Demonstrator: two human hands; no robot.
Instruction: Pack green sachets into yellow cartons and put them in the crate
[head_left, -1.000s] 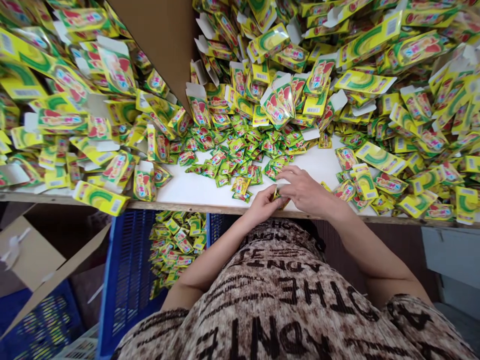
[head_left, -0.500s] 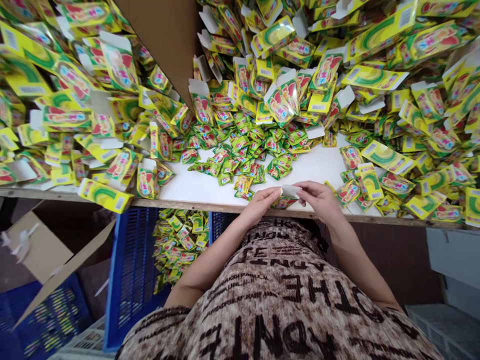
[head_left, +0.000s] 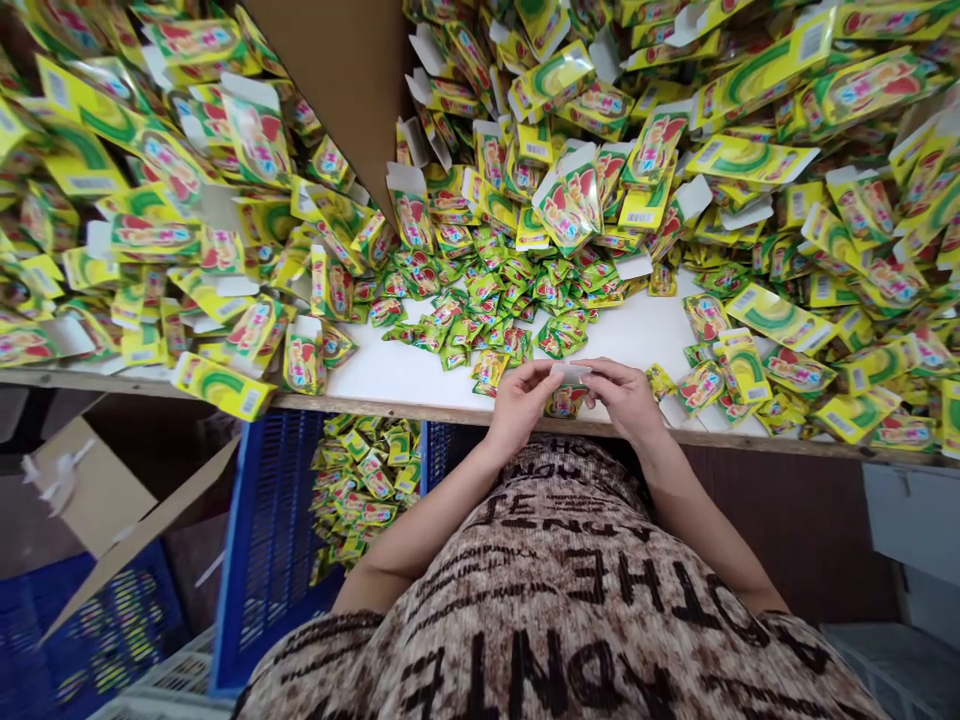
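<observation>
Between my two hands at the table's front edge is a small printed carton, yellow and green, with a white end flap facing up. My left hand pinches the flap's left side, fingers closed. From the other side, my right hand grips the flap's right end with thumb and fingers. The carton's lower part shows beneath the fingers. Just beyond my hands lies a loose heap of small green sachets. A yellow sachet rests close to my left hand.
Piles of cartons cover the white tabletop behind and on both sides. A brown cardboard panel slants down between piles. Below the edge stand a blue crate holding packets and an open cardboard box.
My hands have drawn closer together on the carton. The white flap, raised before, is now lower and narrower between my fingers. The view has shifted slightly.
</observation>
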